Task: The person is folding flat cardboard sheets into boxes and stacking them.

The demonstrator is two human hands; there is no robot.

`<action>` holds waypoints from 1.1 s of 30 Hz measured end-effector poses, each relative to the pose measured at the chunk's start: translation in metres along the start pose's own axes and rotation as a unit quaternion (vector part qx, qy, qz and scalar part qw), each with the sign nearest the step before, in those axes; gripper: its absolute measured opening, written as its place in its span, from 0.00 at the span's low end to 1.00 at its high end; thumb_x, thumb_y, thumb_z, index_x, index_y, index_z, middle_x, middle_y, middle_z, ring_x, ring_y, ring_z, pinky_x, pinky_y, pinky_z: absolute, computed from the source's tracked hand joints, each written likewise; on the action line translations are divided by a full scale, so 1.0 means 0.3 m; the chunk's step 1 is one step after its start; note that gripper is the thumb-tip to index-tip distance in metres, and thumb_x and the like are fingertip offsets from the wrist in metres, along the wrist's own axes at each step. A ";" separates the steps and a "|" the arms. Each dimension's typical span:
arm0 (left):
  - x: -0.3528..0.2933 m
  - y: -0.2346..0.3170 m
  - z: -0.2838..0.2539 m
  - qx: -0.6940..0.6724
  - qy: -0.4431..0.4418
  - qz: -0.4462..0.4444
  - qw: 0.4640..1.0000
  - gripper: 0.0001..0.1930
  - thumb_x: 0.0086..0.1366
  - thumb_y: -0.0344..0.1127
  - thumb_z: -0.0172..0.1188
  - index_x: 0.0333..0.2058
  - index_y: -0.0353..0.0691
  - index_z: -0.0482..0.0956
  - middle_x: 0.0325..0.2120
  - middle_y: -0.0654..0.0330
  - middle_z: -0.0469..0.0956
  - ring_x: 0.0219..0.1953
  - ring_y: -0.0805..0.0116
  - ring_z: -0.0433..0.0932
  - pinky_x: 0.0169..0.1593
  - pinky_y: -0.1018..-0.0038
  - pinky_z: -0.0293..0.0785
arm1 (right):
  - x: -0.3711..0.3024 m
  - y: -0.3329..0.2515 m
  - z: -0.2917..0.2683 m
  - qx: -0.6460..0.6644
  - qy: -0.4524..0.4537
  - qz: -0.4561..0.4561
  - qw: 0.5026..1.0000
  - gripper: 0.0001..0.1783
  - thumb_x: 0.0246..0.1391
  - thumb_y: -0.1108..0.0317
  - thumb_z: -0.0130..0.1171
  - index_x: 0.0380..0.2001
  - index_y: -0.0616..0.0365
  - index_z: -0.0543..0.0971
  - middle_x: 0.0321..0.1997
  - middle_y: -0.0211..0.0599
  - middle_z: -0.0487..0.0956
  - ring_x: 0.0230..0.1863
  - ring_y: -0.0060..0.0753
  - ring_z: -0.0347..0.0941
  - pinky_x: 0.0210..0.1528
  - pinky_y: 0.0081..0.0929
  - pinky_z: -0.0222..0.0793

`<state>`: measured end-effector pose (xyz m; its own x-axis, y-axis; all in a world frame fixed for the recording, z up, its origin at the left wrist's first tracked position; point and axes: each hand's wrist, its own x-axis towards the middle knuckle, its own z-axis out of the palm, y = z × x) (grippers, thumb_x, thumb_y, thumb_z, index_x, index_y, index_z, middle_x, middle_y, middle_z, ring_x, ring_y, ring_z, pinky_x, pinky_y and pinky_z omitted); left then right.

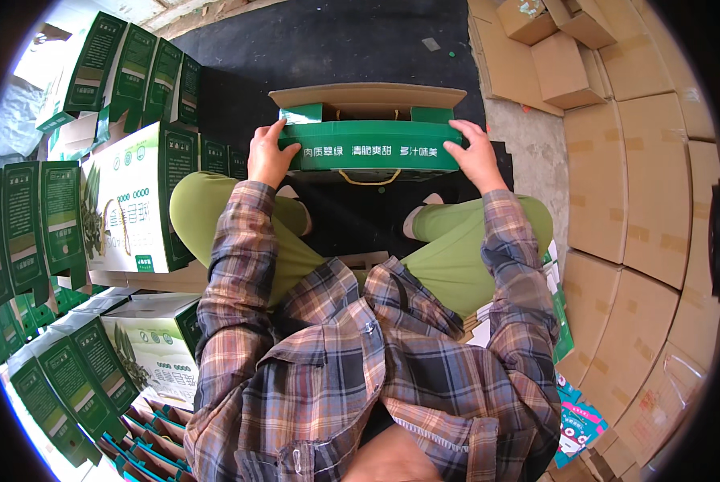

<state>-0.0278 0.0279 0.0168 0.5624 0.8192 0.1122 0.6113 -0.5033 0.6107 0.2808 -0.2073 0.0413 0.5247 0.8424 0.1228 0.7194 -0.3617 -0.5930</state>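
Beyond my knees stands a green cardboard gift box [376, 135] with white printing along its near green panel. Its brown far flap [368, 94] is raised, and a gap shows the brown inside. A yellow cord handle [369, 178] hangs on the near side; a bit of a second cord shows inside the gap. At the box's left end my left hand [270, 154] grips the corner, thumb on the green panel and fingers over the end. My right hand [477, 157] holds the right end the same way. Fingertips on both sides are partly hidden.
Several green and white gift boxes [131, 201] are stacked on the left, with rows of folded ones [63, 386] below. Plain brown cartons [597, 181] form a wall on the right. Open brown cartons [564, 68] lie far right. Black sheeting [320, 48] covers the floor ahead.
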 end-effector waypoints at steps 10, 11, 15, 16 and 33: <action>-0.064 0.087 0.031 0.140 -0.066 0.180 0.971 0.38 0.38 0.38 0.73 0.53 0.50 0.70 0.49 0.56 0.68 0.54 0.53 0.65 0.58 0.58 0.59 | -0.063 -0.136 0.055 -0.248 -0.082 -0.076 0.962 0.46 0.26 0.67 0.74 0.55 0.48 0.68 0.53 0.34 0.69 0.58 0.41 0.60 0.54 0.42 0.60; -0.059 0.086 0.031 0.155 -0.082 0.172 0.969 0.40 0.36 0.38 0.74 0.53 0.50 0.69 0.48 0.56 0.68 0.53 0.54 0.64 0.58 0.58 0.59 | -0.059 -0.142 0.056 -0.246 -0.083 -0.077 0.963 0.46 0.26 0.67 0.74 0.55 0.48 0.68 0.53 0.34 0.69 0.58 0.41 0.60 0.54 0.42 0.60; -0.049 0.090 0.026 0.170 -0.119 0.147 0.967 0.42 0.33 0.36 0.74 0.53 0.51 0.68 0.44 0.57 0.68 0.52 0.55 0.65 0.57 0.59 0.60 | -0.048 -0.145 0.057 -0.244 -0.104 -0.075 0.961 0.43 0.27 0.67 0.73 0.53 0.50 0.68 0.51 0.32 0.69 0.55 0.40 0.61 0.51 0.41 0.61; -0.044 0.089 0.030 0.169 -0.119 0.148 0.967 0.42 0.33 0.36 0.74 0.53 0.51 0.68 0.44 0.57 0.68 0.52 0.55 0.65 0.57 0.59 0.60 | -0.045 -0.142 0.056 -0.241 -0.109 -0.075 0.962 0.42 0.27 0.68 0.73 0.53 0.50 0.69 0.51 0.32 0.70 0.55 0.40 0.61 0.50 0.40 0.61; -0.091 0.078 0.022 0.132 -0.151 0.240 0.950 0.38 0.39 0.48 0.72 0.50 0.44 0.70 0.40 0.58 0.69 0.48 0.58 0.67 0.50 0.62 0.61 | -0.100 -0.215 0.092 -0.250 -0.177 -0.042 0.951 0.51 0.37 0.66 0.68 0.64 0.56 0.52 0.68 0.42 0.54 0.69 0.48 0.44 0.63 0.46 0.50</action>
<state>-0.0253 -0.0081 0.0228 0.9214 0.3816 0.0740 0.3397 -0.8831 0.3235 0.2061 -0.1982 0.0539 0.3331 0.9263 -0.1759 0.9249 -0.3573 -0.1301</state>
